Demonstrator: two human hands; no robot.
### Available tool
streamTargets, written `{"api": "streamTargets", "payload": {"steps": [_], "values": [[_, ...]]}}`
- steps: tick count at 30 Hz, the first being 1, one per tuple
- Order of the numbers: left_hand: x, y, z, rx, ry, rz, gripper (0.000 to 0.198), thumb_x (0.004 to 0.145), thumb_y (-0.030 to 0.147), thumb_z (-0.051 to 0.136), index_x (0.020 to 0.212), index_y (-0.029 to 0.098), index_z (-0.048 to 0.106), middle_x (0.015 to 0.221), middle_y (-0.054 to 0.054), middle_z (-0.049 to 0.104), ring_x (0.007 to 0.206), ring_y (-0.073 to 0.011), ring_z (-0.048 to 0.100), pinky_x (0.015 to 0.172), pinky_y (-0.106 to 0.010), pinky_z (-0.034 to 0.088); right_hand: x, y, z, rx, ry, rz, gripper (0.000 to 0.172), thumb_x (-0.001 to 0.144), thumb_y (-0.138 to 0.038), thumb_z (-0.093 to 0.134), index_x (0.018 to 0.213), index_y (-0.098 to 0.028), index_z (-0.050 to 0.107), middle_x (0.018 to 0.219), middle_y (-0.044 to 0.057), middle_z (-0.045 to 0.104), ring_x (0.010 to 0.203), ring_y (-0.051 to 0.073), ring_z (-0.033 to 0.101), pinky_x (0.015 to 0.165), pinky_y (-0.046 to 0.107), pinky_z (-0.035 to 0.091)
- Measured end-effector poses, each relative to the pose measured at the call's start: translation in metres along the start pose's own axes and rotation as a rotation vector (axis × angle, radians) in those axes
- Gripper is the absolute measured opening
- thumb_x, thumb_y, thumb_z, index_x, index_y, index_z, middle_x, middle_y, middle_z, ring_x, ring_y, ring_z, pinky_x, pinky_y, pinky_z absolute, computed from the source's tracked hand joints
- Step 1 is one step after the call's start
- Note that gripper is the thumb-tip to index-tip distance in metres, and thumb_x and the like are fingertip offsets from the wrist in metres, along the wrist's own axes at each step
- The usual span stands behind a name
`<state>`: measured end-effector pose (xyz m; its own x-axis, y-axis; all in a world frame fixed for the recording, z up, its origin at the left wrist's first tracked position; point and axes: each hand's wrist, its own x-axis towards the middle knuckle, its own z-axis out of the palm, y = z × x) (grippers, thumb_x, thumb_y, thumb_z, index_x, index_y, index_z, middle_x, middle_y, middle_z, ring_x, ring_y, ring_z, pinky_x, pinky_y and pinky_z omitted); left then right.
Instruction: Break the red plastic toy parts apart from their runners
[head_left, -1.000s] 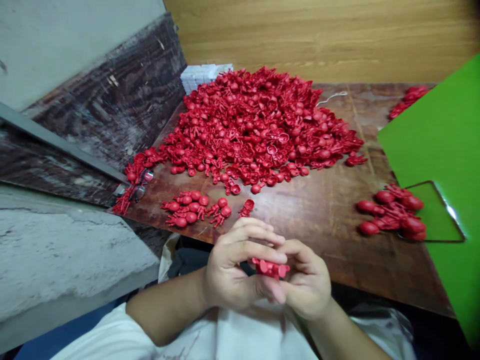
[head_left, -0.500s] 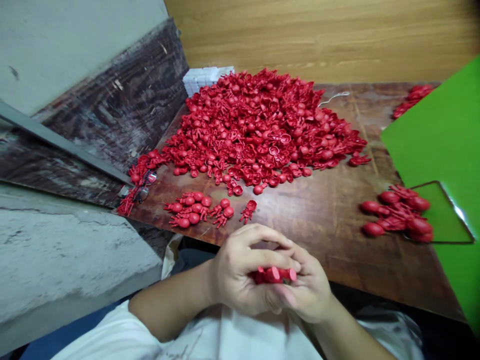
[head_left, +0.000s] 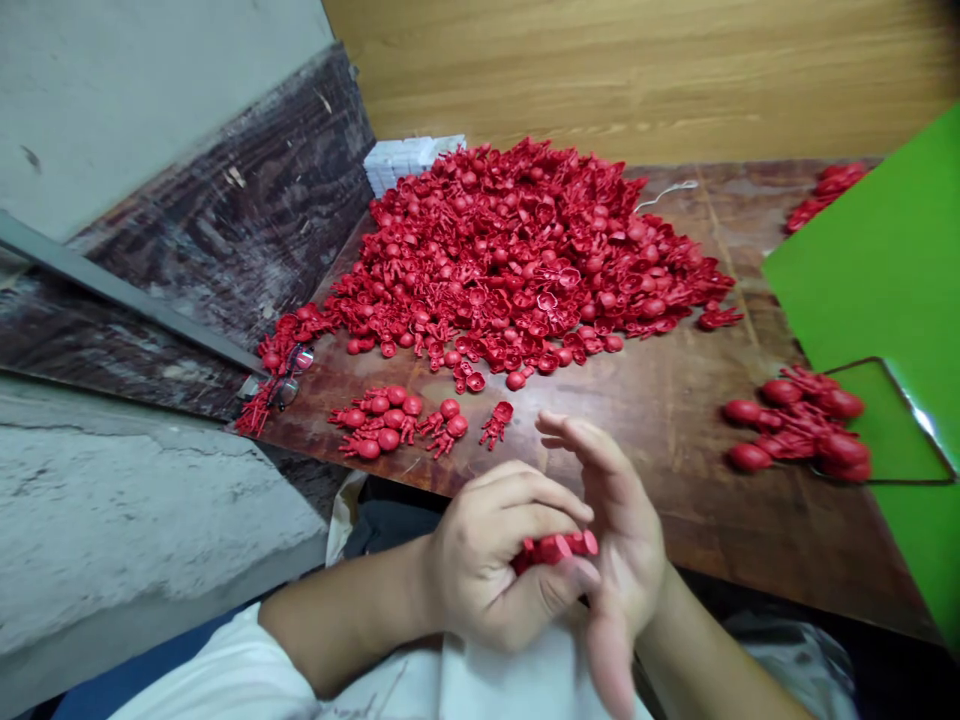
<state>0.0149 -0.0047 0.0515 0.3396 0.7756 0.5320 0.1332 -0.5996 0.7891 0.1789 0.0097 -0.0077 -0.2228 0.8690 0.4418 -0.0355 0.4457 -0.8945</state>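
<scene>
My left hand (head_left: 487, 565) is shut around a small red moulded plastic figure piece (head_left: 555, 548), with its end sticking out past my fingers. My right hand (head_left: 619, 530) is raised and open just to the right of that piece, its fingers spread upward. A large heap of red plastic figure parts (head_left: 510, 260) lies beyond my hands on the brown wooden table (head_left: 675, 490). Nearest my hands are a single red figure (head_left: 495, 423) and a small group of red figures (head_left: 382, 425).
A green board (head_left: 877, 270) covers the table's right side, with a cluster of round-bodied red figures (head_left: 795, 425) at its edge. Eyeglasses (head_left: 285, 385) lie among red parts at the left. A white stack (head_left: 401, 160) stands behind the heap, against a wooden panel (head_left: 637, 70).
My right hand has opened and lifted away from the red piece, its fingers now spread upward. My left hand still holds the piece. The view has shifted slightly.
</scene>
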Motion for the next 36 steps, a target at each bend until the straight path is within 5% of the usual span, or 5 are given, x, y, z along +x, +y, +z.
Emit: {"api": "streamTargets", "payload": {"steps": [4,11,19,26,36], "values": [[-0.010,-0.002,0.013,-0.073,-0.046,-0.001,0.021,0.092,0.030,0.057,0.085,0.012,0.066,0.080,-0.010,0.072,0.076,-0.0165,0.070,0.074,-0.026,0.058,0.003,-0.016,0.009,-0.036,-0.183,-0.191,0.117,0.049,-0.081,0.077,0.144,-0.019,0.051,0.131,0.015,0.065,0.114,0.039,0.064,0.105,0.051,0.048],[-0.023,-0.003,0.015,0.012,-0.046,0.061,0.022,0.092,0.032,0.049,0.089,0.017,0.063,0.077,-0.005,0.071,0.073,-0.0148,0.070,0.076,-0.024,0.058,-0.003,-0.040,0.056,0.182,0.250,-0.098,0.053,0.076,-0.056,0.067,0.110,-0.016,0.074,0.104,0.014,0.074,0.090,0.033,0.073,0.076,0.046,0.062],[-0.020,0.000,0.010,-0.047,-0.042,0.097,0.016,0.090,0.028,0.051,0.091,0.018,0.064,0.077,-0.003,0.070,0.074,-0.0134,0.071,0.078,-0.022,0.058,0.002,-0.046,0.054,0.128,0.232,-0.117,0.044,0.076,-0.047,0.065,0.106,-0.016,0.074,0.101,0.013,0.074,0.087,0.031,0.074,0.071,0.042,0.063],[-0.004,0.004,-0.008,-0.021,-0.274,-0.143,0.027,0.096,0.039,0.056,0.100,0.016,0.069,0.095,-0.008,0.076,0.088,-0.0177,0.073,0.087,-0.027,0.058,0.012,-0.029,0.021,0.087,-0.027,-0.237,0.072,0.076,-0.061,0.070,0.133,-0.018,0.063,0.135,0.016,0.063,0.117,0.038,0.064,0.099,0.054,0.053],[0.006,0.009,-0.031,0.068,-0.360,-0.223,0.021,0.097,0.023,0.050,0.113,0.013,0.059,0.107,-0.013,0.065,0.105,-0.0217,0.061,0.098,-0.035,0.051,0.003,-0.016,-0.001,0.120,-0.114,-0.154,0.042,0.101,-0.041,0.047,0.139,-0.026,0.060,0.148,0.010,0.054,0.133,0.036,0.052,0.113,0.060,0.037]]}}
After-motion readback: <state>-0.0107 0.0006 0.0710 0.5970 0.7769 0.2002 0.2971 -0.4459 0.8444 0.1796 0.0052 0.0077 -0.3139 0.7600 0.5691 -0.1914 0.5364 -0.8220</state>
